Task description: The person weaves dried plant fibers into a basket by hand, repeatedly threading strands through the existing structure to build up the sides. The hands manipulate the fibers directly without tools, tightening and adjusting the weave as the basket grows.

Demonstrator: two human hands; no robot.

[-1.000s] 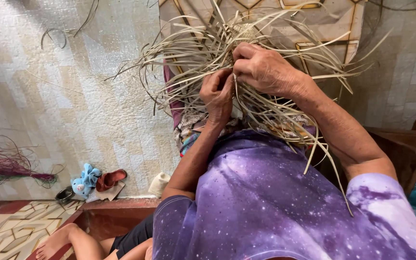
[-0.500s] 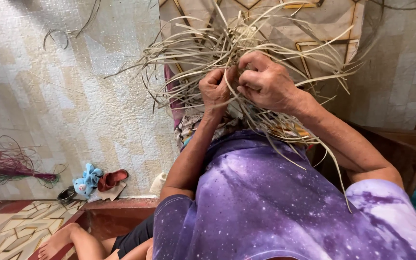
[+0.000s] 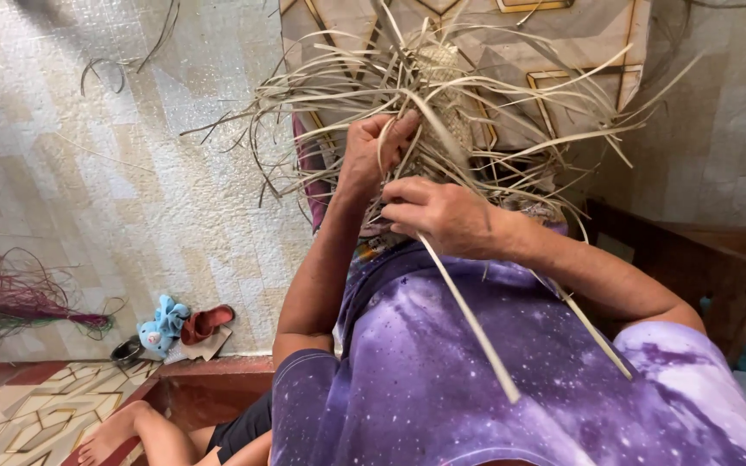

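Note:
A half-woven piece of pale straw [image 3: 442, 95], with several loose strips fanning out on all sides, is held up in front of my purple shirt. My left hand [image 3: 371, 154] grips the woven part from the left, with strips running between its fingers. Just below it, my right hand [image 3: 442, 216] is closed on one long flat strip [image 3: 472, 324], which runs down across my chest toward the body. The weave's middle is partly hidden behind both hands.
A bundle of purple and pink strips [image 3: 19, 302] lies on the pale floor at left. A blue soft toy [image 3: 161, 324] and a red sandal [image 3: 206, 321] sit by a step. A wooden seat edge [image 3: 692, 259] stands at right, and a bare leg [image 3: 131, 431] at bottom left.
My right hand has come down from the top of the bundle toward my chest, drawing a long strip with it. My left hand has shifted up onto the weave.

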